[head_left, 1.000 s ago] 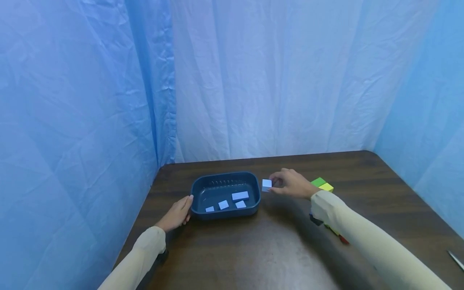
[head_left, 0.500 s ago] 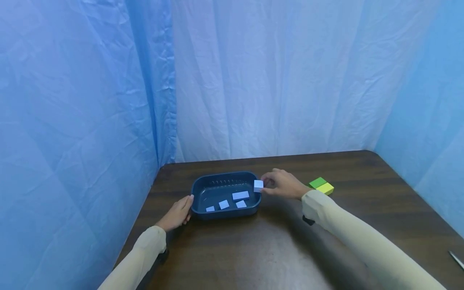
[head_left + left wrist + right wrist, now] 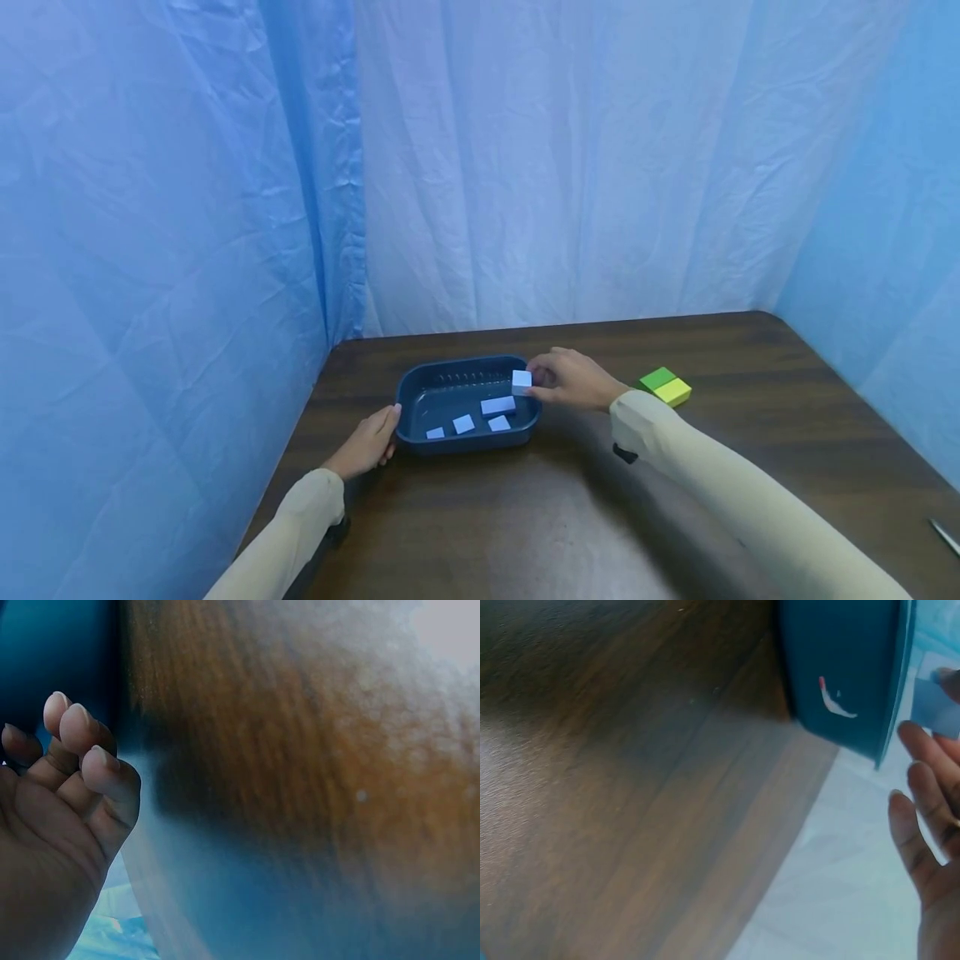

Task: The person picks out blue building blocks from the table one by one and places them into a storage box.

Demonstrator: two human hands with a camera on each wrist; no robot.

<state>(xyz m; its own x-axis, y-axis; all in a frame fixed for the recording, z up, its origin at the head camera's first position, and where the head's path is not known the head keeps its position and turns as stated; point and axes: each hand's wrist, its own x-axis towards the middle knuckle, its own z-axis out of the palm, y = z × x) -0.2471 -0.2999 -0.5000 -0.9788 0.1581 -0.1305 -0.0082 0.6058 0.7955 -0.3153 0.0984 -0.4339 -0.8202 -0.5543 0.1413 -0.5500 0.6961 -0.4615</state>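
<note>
A dark blue plastic tray stands on the table, with several pale blue blocks inside it, among them a longer block and a small block. My left hand holds the tray's left end, its thumb at the rim; the left wrist view shows that hand's bent fingers beside the blue wall. Between thumb and fingertips my right hand pinches a pale blue cube above the tray's right end. In the right wrist view the cube appears just past the tray's wall.
A green block and a yellow block lie together right of the right hand on the dark wooden table. A thin metallic object lies at the right edge of view. Blue curtains enclose the table.
My right hand has moved left with the cube, from beside the tray to over its right end. The green and yellow blocks show more fully. My left hand stays at the tray.
</note>
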